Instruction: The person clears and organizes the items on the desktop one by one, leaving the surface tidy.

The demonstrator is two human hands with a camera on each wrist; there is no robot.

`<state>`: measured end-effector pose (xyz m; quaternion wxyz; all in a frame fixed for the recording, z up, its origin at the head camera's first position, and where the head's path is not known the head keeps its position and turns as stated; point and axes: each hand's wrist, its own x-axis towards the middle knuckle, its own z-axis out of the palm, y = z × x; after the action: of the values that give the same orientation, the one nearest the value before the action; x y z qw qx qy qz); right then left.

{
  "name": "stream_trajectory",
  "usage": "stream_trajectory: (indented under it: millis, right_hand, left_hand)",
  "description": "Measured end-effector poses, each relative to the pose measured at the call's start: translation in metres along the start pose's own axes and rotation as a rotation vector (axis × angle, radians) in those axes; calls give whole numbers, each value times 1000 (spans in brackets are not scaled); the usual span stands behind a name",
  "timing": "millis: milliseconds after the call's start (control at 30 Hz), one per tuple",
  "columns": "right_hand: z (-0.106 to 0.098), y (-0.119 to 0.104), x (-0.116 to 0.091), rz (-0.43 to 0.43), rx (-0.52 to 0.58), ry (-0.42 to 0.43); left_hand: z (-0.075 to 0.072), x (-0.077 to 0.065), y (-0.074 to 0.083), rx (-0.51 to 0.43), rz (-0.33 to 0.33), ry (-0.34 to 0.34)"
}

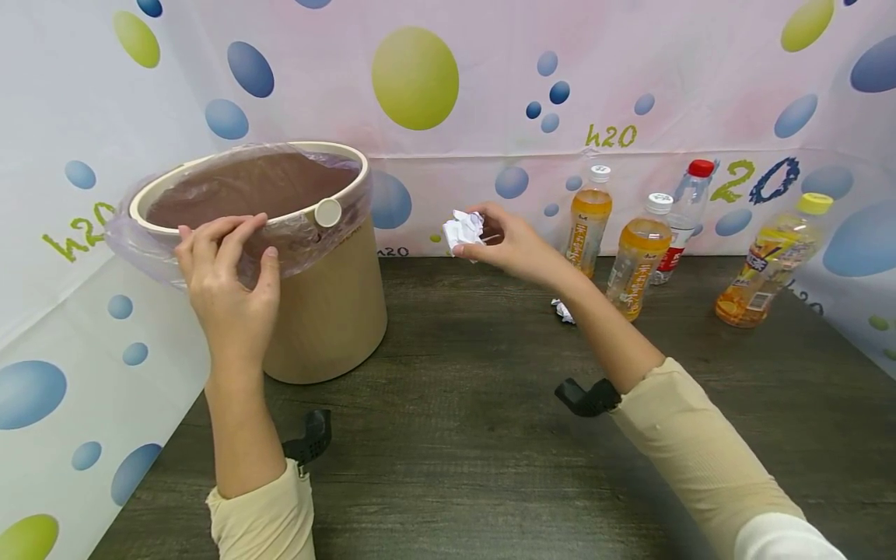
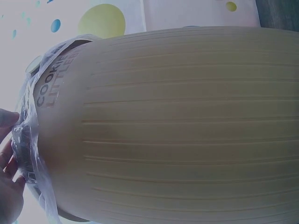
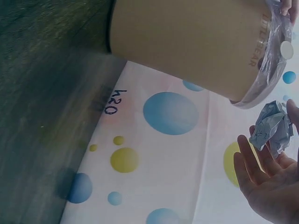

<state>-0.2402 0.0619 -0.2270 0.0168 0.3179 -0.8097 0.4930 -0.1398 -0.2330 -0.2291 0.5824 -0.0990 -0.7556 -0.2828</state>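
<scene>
A beige trash bin [image 1: 322,311] with a clear plastic liner [image 1: 140,249] folded over its rim stands at the left. My left hand [image 1: 227,272] holds the near side of this rim, fingers bent over the top and thumb on the liner outside. To the right of the bin, my right hand [image 1: 514,241] pinches a crumpled paper ball [image 1: 463,230] in the air between thumb and fingers. In the right wrist view the paper ball [image 3: 273,128] is beside the bin's rim, apart from it. Another crumpled paper ball [image 1: 563,311] lies on the table, partly hidden by the right forearm.
Behind the right arm stand two orange-drink bottles [image 1: 589,214] with white caps, a clear bottle [image 1: 689,206] with a red cap, and a yellow-capped bottle [image 1: 770,260] further right. A bubble-patterned sheet [image 1: 483,93] backs the dark wooden table [image 1: 448,451].
</scene>
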Motion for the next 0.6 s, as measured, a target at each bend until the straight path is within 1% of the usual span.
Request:
stream_trajectory:
  millis: [300, 500, 600]
  right_hand:
    - [5, -18, 19, -50, -13, 4]
    - [9, -32, 34, -73, -24, -12]
    - [10, -39, 42, -79, -34, -6]
  left_hand:
    - [-1, 0, 0, 2, -5, -4]
    - [-1, 0, 0, 0, -6, -8]
    - [-1, 0, 1, -1, -3, -8]
